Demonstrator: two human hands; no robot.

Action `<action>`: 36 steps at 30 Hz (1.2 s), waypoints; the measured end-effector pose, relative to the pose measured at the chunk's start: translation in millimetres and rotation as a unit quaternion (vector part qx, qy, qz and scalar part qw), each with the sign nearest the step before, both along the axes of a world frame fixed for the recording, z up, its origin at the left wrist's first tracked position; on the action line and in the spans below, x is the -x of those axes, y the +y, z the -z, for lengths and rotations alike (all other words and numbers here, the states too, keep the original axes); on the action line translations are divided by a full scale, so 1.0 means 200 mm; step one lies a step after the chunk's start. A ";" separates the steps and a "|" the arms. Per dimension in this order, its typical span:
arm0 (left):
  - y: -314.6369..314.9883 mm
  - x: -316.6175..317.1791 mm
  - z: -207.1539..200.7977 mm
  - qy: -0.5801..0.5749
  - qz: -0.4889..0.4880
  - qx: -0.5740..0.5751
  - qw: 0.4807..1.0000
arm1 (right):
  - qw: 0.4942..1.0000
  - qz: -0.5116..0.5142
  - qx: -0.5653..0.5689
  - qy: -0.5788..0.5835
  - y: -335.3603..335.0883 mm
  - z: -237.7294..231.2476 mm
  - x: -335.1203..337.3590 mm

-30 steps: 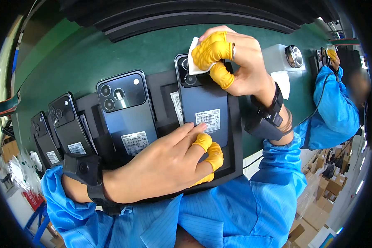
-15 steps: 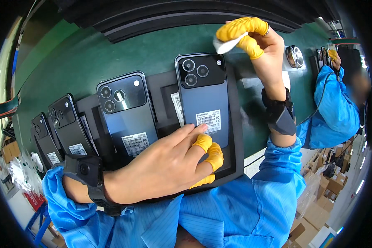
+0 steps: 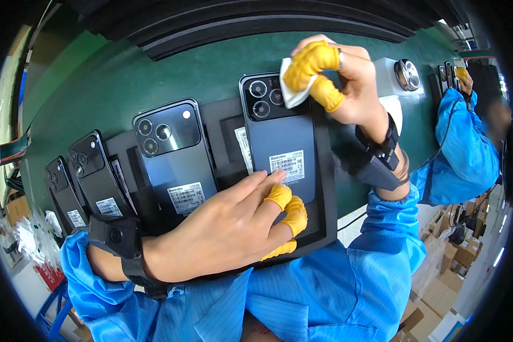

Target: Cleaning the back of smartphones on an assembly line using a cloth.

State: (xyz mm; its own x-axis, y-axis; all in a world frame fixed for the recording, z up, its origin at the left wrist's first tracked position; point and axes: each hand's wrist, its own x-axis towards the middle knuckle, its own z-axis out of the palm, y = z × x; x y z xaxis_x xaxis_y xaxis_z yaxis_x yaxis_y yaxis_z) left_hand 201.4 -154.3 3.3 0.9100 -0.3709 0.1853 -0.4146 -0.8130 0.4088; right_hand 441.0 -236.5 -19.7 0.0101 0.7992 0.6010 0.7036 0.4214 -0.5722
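Note:
A blue-grey smartphone (image 3: 282,137) lies back up in a black tray (image 3: 324,171), its black camera panel at the far end and a white label lower down. My left hand (image 3: 222,219), with yellow finger cots, rests palm down over its near end. Its fingers are apart, and two bare fingertips touch the label area. My right hand (image 3: 325,77), also with yellow finger cots, pinches a folded white cloth (image 3: 293,88) against the right part of the camera panel. The cloth hides one side of that panel.
More smartphones (image 3: 174,154) lie in a row to the left, back up, on the green table (image 3: 211,62). A round metal-topped container (image 3: 406,75) stands at the right. Black ledges (image 3: 268,25) run along the back. A co-worker in a blue sleeve (image 3: 464,151) is farther right.
My right hand has moved left and down, bringing the cloth from above the phone's far right corner onto its camera panel. My left hand has stayed in place.

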 end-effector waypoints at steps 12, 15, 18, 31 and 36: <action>0.04 0.00 0.01 0.022 0.047 -0.019 0.998 | 0.955 0.035 -0.005 0.296 -0.10 0.07 -0.07; 0.02 0.01 0.02 0.035 0.014 0.013 0.999 | 0.936 0.038 -0.004 0.350 -0.10 0.08 -0.06; 0.01 0.00 0.00 0.036 0.007 -0.004 0.999 | 0.928 0.040 -0.008 0.371 -0.10 0.09 -0.04; 0.02 -0.01 0.02 0.023 -0.008 0.005 1.000 | 0.943 0.119 0.033 0.308 -0.15 0.15 -0.16; 0.02 -0.02 0.02 0.034 -0.003 -0.001 0.999 | 0.943 0.130 0.051 0.302 -0.11 0.14 -0.12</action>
